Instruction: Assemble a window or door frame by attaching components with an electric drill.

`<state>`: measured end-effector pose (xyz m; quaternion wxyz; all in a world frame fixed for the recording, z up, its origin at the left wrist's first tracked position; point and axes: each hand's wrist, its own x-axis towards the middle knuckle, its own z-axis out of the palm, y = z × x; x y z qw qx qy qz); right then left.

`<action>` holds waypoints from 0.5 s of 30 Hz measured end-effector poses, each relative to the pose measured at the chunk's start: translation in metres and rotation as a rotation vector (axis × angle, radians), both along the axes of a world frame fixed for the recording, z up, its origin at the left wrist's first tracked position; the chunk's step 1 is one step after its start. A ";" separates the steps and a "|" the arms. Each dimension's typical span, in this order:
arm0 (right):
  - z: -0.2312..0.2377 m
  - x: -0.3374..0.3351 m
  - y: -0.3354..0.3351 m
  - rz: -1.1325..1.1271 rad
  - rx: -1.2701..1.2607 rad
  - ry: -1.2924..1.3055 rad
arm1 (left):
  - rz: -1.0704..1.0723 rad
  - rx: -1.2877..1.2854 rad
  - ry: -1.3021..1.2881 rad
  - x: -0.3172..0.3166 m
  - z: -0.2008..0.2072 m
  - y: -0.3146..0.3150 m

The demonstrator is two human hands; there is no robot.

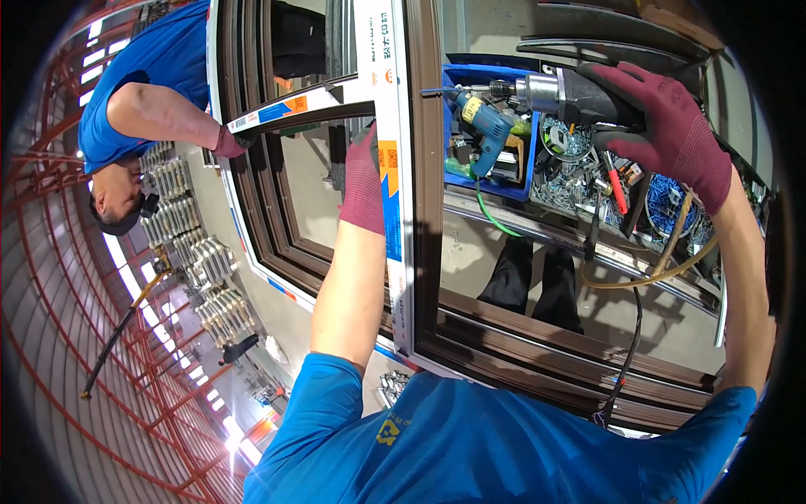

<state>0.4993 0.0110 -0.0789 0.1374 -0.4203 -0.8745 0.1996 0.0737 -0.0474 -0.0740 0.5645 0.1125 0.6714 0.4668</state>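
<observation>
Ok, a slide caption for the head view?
Left gloved hand on a brown frame, right gloved hand holding a black-and-silver drill.

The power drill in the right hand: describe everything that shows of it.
The power drill has a black body, a silver, metallic-looking front housing and a narrower dark chuck, with a thin bit ahead. It lies sideways in the picture, nose pointing left toward the brown frame, its front part seen over the blue bin. The gloved right hand grips the body and hides its rear. Whether the bit touches the frame or is spinning cannot be told.
</observation>
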 end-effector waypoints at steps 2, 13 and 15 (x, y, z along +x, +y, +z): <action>-0.002 0.001 0.001 0.005 0.011 0.021 | -0.001 -0.004 0.002 -0.001 0.002 -0.003; 0.002 -0.002 0.004 -0.008 -0.031 -0.007 | -0.004 -0.021 0.013 -0.012 -0.006 -0.006; 0.004 -0.003 0.002 -0.011 -0.036 -0.018 | -0.010 -0.021 0.017 -0.019 -0.013 -0.007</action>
